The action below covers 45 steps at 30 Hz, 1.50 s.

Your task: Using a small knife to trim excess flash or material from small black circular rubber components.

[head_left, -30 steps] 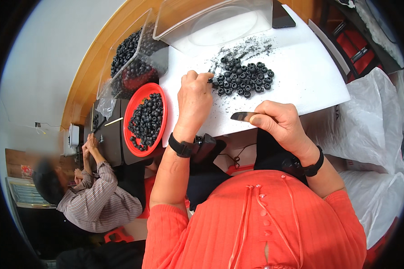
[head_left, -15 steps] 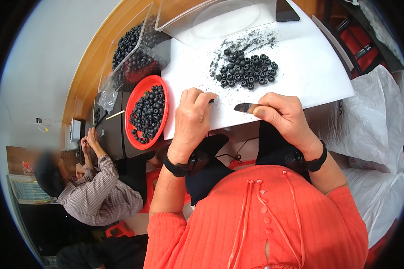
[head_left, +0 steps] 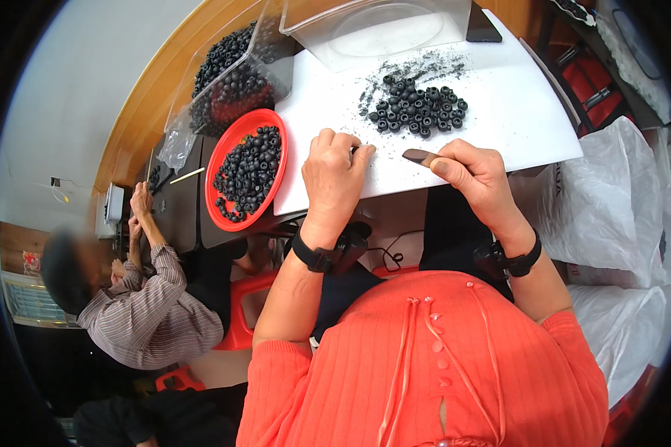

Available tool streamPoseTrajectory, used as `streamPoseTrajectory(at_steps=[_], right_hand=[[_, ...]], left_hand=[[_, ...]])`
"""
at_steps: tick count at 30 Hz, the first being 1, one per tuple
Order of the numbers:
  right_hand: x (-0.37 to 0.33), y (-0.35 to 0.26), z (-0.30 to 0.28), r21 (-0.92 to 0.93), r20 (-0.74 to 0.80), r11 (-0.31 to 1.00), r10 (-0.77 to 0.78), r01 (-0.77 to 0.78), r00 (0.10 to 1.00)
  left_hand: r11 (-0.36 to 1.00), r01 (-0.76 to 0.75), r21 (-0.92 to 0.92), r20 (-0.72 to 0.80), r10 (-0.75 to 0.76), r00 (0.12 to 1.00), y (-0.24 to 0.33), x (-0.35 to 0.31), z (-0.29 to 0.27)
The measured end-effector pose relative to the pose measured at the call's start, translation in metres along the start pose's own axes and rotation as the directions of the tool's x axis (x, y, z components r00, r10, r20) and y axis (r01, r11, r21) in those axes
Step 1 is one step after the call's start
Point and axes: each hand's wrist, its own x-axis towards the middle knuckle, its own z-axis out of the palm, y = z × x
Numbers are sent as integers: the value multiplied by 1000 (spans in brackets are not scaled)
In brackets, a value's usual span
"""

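Note:
My left hand (head_left: pixel 332 177) is closed in a pinch over the near edge of the white board (head_left: pixel 492 153). Between its thumb and fingers a bit of a small black round part (head_left: pixel 355 150) shows; the rest is hidden. My right hand (head_left: pixel 476 182) grips a short dark blade (head_left: pixel 417 155), its tip pointing left toward my left hand, with a gap between them. Beyond both hands lies a pile of small black hollow round parts (head_left: pixel 419 110), like thick beads. Black crumbs (head_left: pixel 434 67) are scattered around and behind the pile.
Left of the board, a red plate (head_left: pixel 210 205) holds many black parts. A clear bin (head_left: pixel 272 46) of more stands behind it. Another clear bin (head_left: pixel 373 26) and a dark flat object (head_left: pixel 483 28) lie at the back. White plastic bags (head_left: pixel 611 201) hang right. A co-worker (head_left: pixel 153 298) sits left.
The view has shifted slightly, moving the plate and bins in the picture. My left thumb now covers more of the black part, and the blade has turned a little in my right hand.

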Motion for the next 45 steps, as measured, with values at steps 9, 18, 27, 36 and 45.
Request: streamPoseTrajectory(at_steps=[9, 18, 27, 36, 45], right_hand=[[0, 5, 0, 7, 0, 1000, -15, 15, 1000], [-1, 5, 0, 41, -1, 999, 0, 0, 1000], [-1, 1, 0, 22, 0, 1000, -13, 13, 1000], [0, 1, 0, 12, 0, 1000, -8, 8, 1000], [0, 1, 1, -3, -3, 1000, -12, 12, 1000]], left_hand=[[983, -6, -183, 18, 10, 1000, 3, -14, -21], [985, 153, -78, -14, -155, 988, 5, -17, -20], [1000, -22, -6, 7, 22, 1000, -8, -12, -14], [996, -87, -25, -50, 85, 995, -14, -7, -6], [966, -127, 223, 67, 115, 991, -8, 1, -5]])
